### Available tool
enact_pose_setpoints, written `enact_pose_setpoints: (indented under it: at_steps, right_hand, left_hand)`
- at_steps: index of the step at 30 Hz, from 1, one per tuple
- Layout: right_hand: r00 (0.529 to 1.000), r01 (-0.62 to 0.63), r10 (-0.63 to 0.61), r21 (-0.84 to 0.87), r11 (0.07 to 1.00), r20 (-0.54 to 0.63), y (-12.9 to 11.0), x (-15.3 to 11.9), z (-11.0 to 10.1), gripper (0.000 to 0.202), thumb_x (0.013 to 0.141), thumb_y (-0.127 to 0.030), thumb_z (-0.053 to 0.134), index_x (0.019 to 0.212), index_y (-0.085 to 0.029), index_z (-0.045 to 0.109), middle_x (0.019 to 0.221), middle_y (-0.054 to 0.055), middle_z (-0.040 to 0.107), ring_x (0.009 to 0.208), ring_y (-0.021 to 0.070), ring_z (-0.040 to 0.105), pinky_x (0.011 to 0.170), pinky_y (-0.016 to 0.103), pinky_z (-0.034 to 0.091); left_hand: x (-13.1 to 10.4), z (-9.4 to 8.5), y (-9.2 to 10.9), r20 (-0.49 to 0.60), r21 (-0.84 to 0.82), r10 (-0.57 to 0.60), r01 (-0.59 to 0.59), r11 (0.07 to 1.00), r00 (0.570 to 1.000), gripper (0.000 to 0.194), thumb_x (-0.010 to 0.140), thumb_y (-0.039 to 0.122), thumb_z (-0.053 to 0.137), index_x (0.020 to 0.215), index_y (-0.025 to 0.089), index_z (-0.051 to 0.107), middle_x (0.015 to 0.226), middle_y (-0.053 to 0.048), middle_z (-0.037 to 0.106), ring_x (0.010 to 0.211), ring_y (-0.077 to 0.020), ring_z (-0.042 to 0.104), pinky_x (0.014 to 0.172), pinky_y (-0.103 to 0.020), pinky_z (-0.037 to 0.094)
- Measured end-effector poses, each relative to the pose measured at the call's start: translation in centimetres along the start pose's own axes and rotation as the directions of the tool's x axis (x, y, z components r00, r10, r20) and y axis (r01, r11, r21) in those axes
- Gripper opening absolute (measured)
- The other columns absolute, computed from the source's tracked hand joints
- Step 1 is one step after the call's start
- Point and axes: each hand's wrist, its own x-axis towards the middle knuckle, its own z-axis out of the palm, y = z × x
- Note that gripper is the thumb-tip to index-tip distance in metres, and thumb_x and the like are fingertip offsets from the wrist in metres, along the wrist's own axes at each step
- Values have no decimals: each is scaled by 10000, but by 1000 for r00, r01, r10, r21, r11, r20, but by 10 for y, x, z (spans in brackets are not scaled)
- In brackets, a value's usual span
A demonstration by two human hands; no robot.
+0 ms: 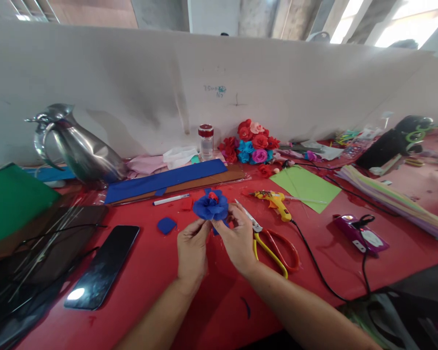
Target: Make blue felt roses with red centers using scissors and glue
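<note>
A blue paper flower (210,206) with a red centre is held up over the red table. My left hand (193,245) pinches it from below on the left side. On its right, my right hand (239,238) has its thumb and fingers closed on the flower's lower edge. A loose blue petal (166,225) lies to the left of my left hand. Scissors (273,245) with red and yellow handles rest just right of my right hand. Behind the flower are a white pen (171,199) and a long blue paper strip (168,181).
A yellow glue gun (275,201), green paper (304,187) and a purple device (361,236) are on the right. A phone (104,265) and metal jug (83,146) are at left. Paper flowers (253,143) and a jar (206,141) stand near the partition (131,82).
</note>
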Motion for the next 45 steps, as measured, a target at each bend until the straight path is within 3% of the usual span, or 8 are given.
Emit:
enact_pose_setpoints:
  at_steps: [6,11,15,20,26,29,39,45]
  right_hand:
    - [1000,22,-22,-10,1000,-6,-1,-4,1,40,732,-223,652,697,-219,634,777,8,554,711,148,497,616,265,426]
    - [1000,22,-23,64,998,13,0,-7,2,61,754,-234,652,811,-218,638,835,24,577,737,150,540,668,285,466]
    - [990,-134,118,241,961,82,0,-5,2,112,792,-320,634,815,-213,612,750,13,622,687,153,584,657,301,504]
    - [954,-293,241,395,871,176,2,-1,3,190,737,-370,690,757,-209,591,679,-10,625,595,137,577,570,281,502]
    - [915,-399,375,458,794,148,5,6,3,163,680,-331,692,619,-206,607,615,-24,605,588,120,544,581,249,456]
    - [865,-497,449,510,702,226,5,9,1,87,606,-262,707,610,-202,644,677,-14,644,653,120,562,620,231,445]
    - [785,-620,471,531,578,403,5,12,-1,112,597,-258,768,625,-178,696,604,-23,646,550,71,518,552,188,399]
    - [779,-626,453,556,546,432,2,11,-1,158,575,-288,802,630,-170,712,591,-9,654,567,79,565,545,180,423]
  left_hand:
    - [2,0,2,-15,-60,2,-3,998,1000,147,606,278,780,730,202,757,698,-5,714,775,-179,638,735,-277,500]
    - [9,-5,6,10,-184,-120,119,976,993,188,528,208,825,687,177,730,698,-12,703,686,-125,625,693,-228,489]
    - [13,-8,8,57,-261,-247,253,932,967,181,549,200,821,662,158,686,643,4,652,576,-85,581,571,-188,461]
    - [13,-8,10,53,-286,-334,335,898,941,161,596,167,788,673,144,649,605,16,605,519,-67,540,510,-168,435]
    - [15,-8,19,74,-330,-388,389,860,919,81,681,96,703,659,143,641,578,17,576,477,-58,495,543,-178,483]
    - [16,-9,21,141,-340,-391,415,844,910,116,714,68,668,628,140,640,569,11,565,468,-51,482,594,-184,516]
    - [15,-10,26,206,-421,-538,571,705,817,256,842,0,512,653,68,671,573,-36,577,423,-25,475,586,-132,534]
    - [12,-4,31,184,-431,-553,572,698,813,396,916,18,370,629,63,639,590,-43,598,378,-15,440,553,-149,546]
